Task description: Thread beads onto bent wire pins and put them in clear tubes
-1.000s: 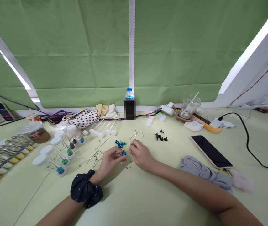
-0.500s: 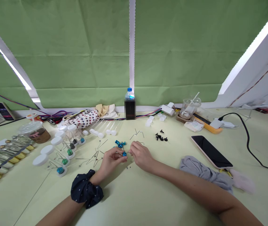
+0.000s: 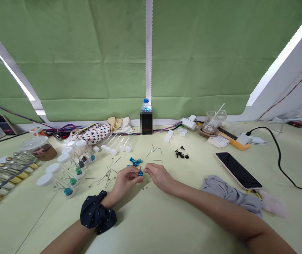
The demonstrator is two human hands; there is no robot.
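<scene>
Between the thumb and fingers of my left hand (image 3: pixel 126 180) is a small shiny blue metal part (image 3: pixel 140 173), with a thin pin standing up from it. My right hand (image 3: pixel 160 178) is pinched close to the part's right side; whatever its fingertips hold is too small to make out. Just beyond my left fingers lie more blue metal parts (image 3: pixel 134 161). A short L-shaped hex key (image 3: pixel 157 161) rests past my right hand, and several bent hex keys (image 3: pixel 108 175) lie left of my left hand. Tiny dark set screws (image 3: pixel 144 188) are on the table below the hands.
Black screws (image 3: pixel 179 154) lie to the right, with a phone (image 3: pixel 238 170) and grey cloth (image 3: pixel 227 192) farther over. White-capped tubes (image 3: pixel 64 158) holding coloured parts stand at left, beside glass bottles (image 3: pixel 10 173). A water bottle (image 3: pixel 146 106) stands at the back.
My right hand has shifted slightly left and its fingers have turned, uncovering the short hex key behind it. My left hand stays nearly still with the blue part.
</scene>
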